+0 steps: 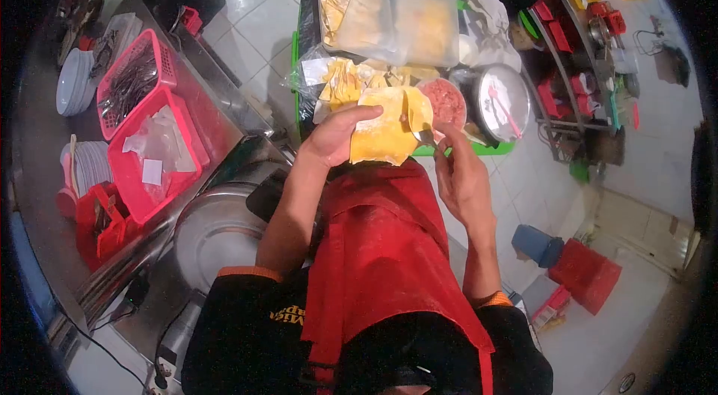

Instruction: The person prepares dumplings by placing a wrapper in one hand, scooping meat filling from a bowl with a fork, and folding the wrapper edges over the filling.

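Two hands, one yellow sheet curling over

My left fingers (368, 111) grip soft, floury yellow dough sheets (381, 137); my right fingers (452, 133) pinch a small metal tool (425, 138) by the curled flap. I judge it partway: one flap lifted, limp loose yellow sheets (341, 86) lying beyond, near coarse, moist pink mince (446, 98).

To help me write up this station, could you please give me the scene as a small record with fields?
Left hand: holds yellow sheets, thumb on top
Right hand: fingers near the sheets' curled edge; any tool held is too small to confirm
Pink filling: just beyond the held sheets
Loose sheets: beyond the left hand
Metal pan: right of the filling
Pink baskets: far left
Apron: red
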A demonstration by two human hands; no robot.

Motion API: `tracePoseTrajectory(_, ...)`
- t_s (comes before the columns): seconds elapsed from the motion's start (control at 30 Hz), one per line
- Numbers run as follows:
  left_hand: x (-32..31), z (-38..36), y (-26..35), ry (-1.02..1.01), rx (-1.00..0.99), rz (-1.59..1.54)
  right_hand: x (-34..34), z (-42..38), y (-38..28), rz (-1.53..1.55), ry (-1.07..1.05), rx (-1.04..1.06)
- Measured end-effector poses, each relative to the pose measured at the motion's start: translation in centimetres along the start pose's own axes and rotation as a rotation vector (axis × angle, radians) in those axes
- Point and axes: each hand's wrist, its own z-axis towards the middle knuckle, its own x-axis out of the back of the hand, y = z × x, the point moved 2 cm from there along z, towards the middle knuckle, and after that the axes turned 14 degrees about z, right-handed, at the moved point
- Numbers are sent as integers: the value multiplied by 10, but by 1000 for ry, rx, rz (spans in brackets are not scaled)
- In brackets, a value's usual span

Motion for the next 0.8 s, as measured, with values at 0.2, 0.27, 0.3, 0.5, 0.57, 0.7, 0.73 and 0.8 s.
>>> tracePoseTrajectory(0.2,-8,13,-19,123,-155,372,-11,0,-6,-88,31,76)
tracePoseTrajectory(0.27,-3,15,-25,184,-152,382,-13,-1,-8,-7,30,-39)
tracePoseTrajectory(0.3,1,11,-27,316,-119,366,-17,-1,-9,-12,-58,-180)
tracePoseTrajectory(0.5,-6,7,-37,421,-47,343,-16,-12,-2,264,40,-381)
tracePoseTrajectory(0.57,-3,15,-42,335,-79,460,-18,-18,4,13,217,-65)
tracePoseTrajectory(0.7,-40,14,-44,193,-107,634,-17,-20,16,0,267,-60)
tracePoseTrajectory(0.73,-39,17,-46,172,-106,644,-15,-22,15,-12,258,-58)
tracePoseTrajectory(0.8,-33,19,-51,240,-25,686,-16,-25,16,-19,249,-60)
